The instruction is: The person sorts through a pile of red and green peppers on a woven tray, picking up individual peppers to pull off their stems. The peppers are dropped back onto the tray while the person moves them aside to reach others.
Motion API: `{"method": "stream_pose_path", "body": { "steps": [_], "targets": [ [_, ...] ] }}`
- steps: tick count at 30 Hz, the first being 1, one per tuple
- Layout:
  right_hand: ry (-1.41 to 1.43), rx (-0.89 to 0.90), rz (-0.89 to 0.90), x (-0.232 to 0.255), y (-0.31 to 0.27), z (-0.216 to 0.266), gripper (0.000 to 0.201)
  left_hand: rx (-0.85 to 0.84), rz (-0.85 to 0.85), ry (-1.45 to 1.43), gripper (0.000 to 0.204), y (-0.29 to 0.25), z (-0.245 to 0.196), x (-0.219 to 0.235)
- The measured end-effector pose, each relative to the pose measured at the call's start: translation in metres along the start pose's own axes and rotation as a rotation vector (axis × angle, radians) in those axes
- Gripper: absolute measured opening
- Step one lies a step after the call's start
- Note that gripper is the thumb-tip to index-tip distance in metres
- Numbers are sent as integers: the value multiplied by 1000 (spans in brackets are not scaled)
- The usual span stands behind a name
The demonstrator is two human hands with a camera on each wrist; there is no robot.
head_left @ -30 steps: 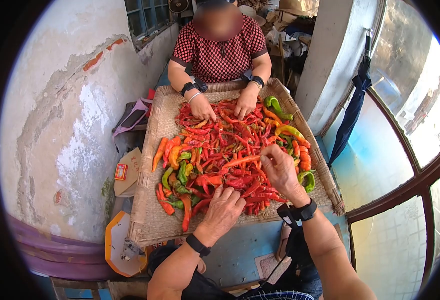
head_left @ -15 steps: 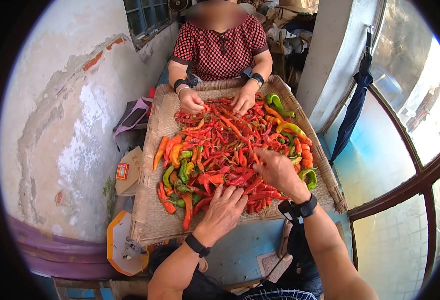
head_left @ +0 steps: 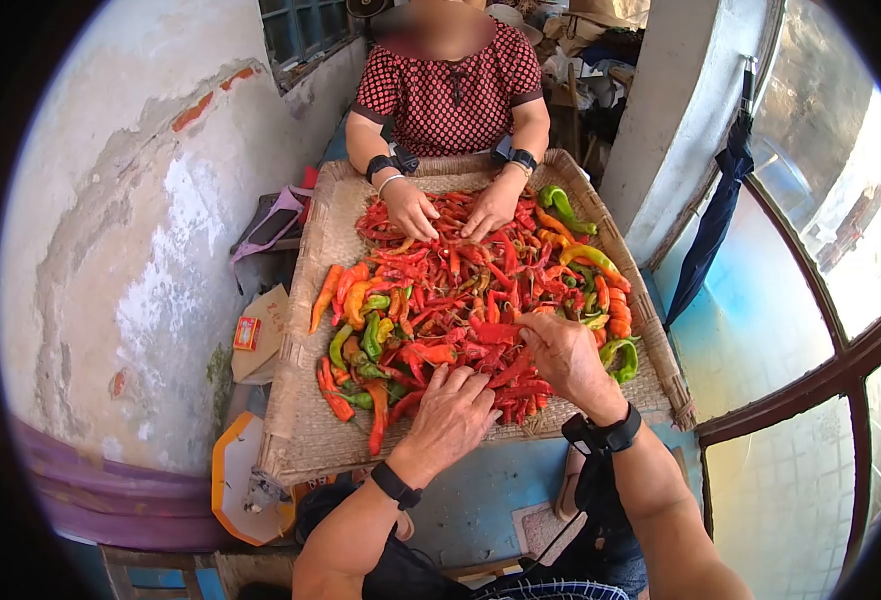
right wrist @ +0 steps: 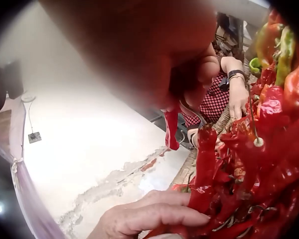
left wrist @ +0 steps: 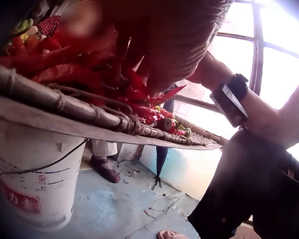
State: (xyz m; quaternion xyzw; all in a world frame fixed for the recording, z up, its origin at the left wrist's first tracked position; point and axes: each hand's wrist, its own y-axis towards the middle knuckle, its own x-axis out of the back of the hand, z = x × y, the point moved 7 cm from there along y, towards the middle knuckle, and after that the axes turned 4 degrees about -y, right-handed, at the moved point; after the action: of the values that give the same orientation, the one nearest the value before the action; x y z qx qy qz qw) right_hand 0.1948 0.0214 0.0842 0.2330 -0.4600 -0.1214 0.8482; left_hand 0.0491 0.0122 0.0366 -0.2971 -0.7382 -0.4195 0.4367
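Note:
A heap of red chili peppers [head_left: 461,290] covers the middle of a woven tray [head_left: 291,440]. Above its near right part, my right hand [head_left: 566,360] pinches a red chili pepper [head_left: 498,332] between thumb and fingers. The right wrist view has that pepper [right wrist: 171,130] hanging below the blurred fingers. My left hand [head_left: 451,415] rests palm down on the near edge of the heap, its fingers spread over red peppers. Seen from the right wrist, the left fingers [right wrist: 164,214] lie against an upright red pepper [right wrist: 204,164].
Across the tray, another person's hands [head_left: 414,210] touch the far peppers. Green and orange peppers [head_left: 366,340] lie along the left side, more [head_left: 611,290] on the right. A white bucket [left wrist: 35,174] stands under the tray. A dark umbrella [head_left: 711,230] hangs at the right.
My right hand reached into the heap without the orange-red pepper, then rose slightly with a red one. The left hand stayed put. Opposite, the person's hands shifted among the peppers.

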Motion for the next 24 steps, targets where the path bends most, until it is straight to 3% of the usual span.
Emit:
{"method": "stream_pose_path", "body": {
  "steps": [2, 4, 9, 11, 12, 14, 16, 18, 19, 21, 22, 24],
  "targets": [
    [99, -25, -110, 11, -1, 0, 11, -10, 8, 82, 24, 1, -1, -1],
    [200, -81, 36, 6, 1, 1, 8, -5, 9, 81, 24, 2, -2, -2],
    [238, 172, 141, 6, 1, 16, 10, 19, 10, 59, 21, 2, 3, -7],
    [578, -67, 383, -7, -4, 6, 16, -29, -98, 60, 19, 2, -1, -1],
    [580, -69, 383, -3, -3, 4, 16, -29, -95, 60, 19, 3, -1, -1],
    [797, -303, 737, -19, -11, -4, 23, -52, -113, 85, 18, 5, -3, 2],
    [770, -326, 719, -29, -5, -10, 26, -53, -142, 56, 17, 7, -2, 2],
    [782, -280, -30, -4, 22, -26, 26, -50, -170, 26, 17, 6, -1, 0],
    [780, -281, -28, -8, 27, -28, 26, -39, -218, -14, 19, 7, 2, 1],
    [-325, 138, -486, 23, 30, 2, 32, -26, -265, -54, 21, 9, 4, 7],
    [-322, 132, -476, 21, 24, 3, 32, 54, -329, -154, 26, 8, 8, 13],
    [305, -146, 6, -11, 18, -14, 37, 146, -387, -263, 31, 9, 13, 21]
  ]
}}
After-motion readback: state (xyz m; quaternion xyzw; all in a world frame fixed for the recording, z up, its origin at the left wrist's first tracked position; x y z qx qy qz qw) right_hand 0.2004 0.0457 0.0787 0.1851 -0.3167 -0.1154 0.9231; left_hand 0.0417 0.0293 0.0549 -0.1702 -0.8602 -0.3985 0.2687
